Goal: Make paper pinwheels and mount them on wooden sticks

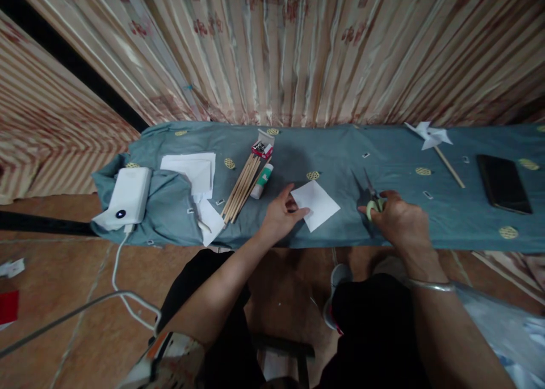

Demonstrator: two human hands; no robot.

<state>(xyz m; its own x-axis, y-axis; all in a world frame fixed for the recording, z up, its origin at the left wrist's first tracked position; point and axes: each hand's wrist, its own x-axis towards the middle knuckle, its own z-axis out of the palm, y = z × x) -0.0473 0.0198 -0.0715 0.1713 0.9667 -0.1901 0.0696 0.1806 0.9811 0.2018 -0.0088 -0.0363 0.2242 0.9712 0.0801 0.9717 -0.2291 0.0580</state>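
White paper square [320, 203] at frame centre, just right of the midline, over the blue-green cloth [385, 162]; left hand [281, 212] has it pinched at its left edge, thumb on top. Right hand [402, 218], right of centre, grips the scissors [375, 203] by the green handles, blades parted and pointing up-left; pinwheel [432, 137] lies at upper right, sticks [242, 190] and glue stick [262, 181] left of centre.

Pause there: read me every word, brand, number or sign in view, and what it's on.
None reads clearly.
Glue stick: pale marks on green label, too blurred.
Cloth: small printed rectangles, too small.
White device: light mark on dark circle, unclear.
Small red box: no legible lettering.
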